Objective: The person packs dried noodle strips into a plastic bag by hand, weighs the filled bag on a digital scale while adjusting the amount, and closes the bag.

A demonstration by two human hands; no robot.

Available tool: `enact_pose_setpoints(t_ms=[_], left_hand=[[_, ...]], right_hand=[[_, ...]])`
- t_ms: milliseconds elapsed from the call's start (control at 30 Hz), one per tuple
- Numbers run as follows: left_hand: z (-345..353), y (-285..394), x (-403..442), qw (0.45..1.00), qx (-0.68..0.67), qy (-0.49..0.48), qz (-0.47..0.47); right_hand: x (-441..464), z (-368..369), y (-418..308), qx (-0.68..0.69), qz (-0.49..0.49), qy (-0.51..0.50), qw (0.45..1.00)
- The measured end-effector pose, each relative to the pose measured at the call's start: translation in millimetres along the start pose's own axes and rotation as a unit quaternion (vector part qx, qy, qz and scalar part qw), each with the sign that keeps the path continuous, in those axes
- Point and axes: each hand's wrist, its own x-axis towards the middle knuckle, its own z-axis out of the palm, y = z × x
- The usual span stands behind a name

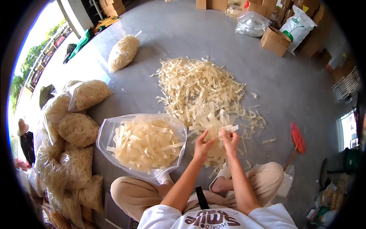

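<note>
Both hands meet over the near edge of a heap of pale, translucent strips (198,82) on the floor. My left hand (202,146) is closed on the left side of a fanned bunch of strips (212,124). On the bunch's right side, my right hand (230,143) grips it with thumb and fingers. Some fingertips are hidden by the strips. Left of my hands stands a wide-mouthed clear plastic bag (102,136), filled with loose strips of the same kind (146,143).
Stuffed clear bags (78,129) are piled at the left, and another full bag (124,52) lies farther back. A red broom head (298,138) is at right. Cardboard boxes (275,40) and a white sack (298,27) stand at the back right. A person (26,141) is at far left.
</note>
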Motion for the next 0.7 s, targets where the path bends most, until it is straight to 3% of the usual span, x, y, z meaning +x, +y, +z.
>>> enact_pose_setpoints(t_ms=[67,133,233,333,400,467,500,533,567,600,633,667,700], left_hand=[[15.4,19.0,-11.0,0.999,0.009,-0.023,0.043],[20.4,51.1,-26.4,0.995,0.02,-0.043,0.086],[37.1,115.2,-65.0,0.971,-0.014,-0.094,0.221],[14.9,173.8,-96.4,0.953,0.014,-0.112,0.282],[-14.2,205.8,-113.0,0.936,0.065,-0.107,0.33],[-46.3,230.8,-124.5,0.92,0.126,-0.089,0.359],[-72.9,237.6,-121.9,0.911,0.208,-0.065,0.35],[-101.9,242.3,-116.7,0.895,0.288,-0.041,0.338],[-125.5,247.9,-119.3,0.824,0.455,-0.015,0.338],[-145.1,251.5,-123.7,0.725,0.605,0.013,0.328],[-154.5,252.1,-131.2,0.666,0.676,0.044,0.313],[-161.1,254.1,-132.6,0.666,0.675,0.046,0.314],[-161.1,256.4,-138.6,0.68,0.669,0.046,0.296]], right_hand=[[-7.0,-6.6,-41.6,0.056,-0.015,0.017,0.998],[-14.8,-6.0,-88.8,0.119,-0.091,0.009,0.989],[-37.2,9.6,-157.8,0.165,-0.147,-0.005,0.975],[-58.2,40.4,-192.3,0.161,-0.218,-0.042,0.962],[-80.8,68.9,-206.6,0.215,-0.168,-0.098,0.957],[-92.9,89.9,-210.7,0.21,-0.114,-0.217,0.946],[-88.5,100.7,-196.0,0.212,-0.116,-0.218,0.945],[-79.5,116.8,-171.2,0.162,-0.19,-0.272,0.929],[-74.2,126.6,-154.7,0.11,-0.262,-0.323,0.903],[-74.1,126.1,-145.7,0.111,-0.264,-0.325,0.901],[-75.2,120.9,-137.6,-0.005,-0.306,-0.3,0.903],[-74.4,117.4,-130.2,-0.121,-0.342,-0.27,0.892],[-76.3,111.4,-137.7,-0.089,-0.275,-0.292,0.912]])
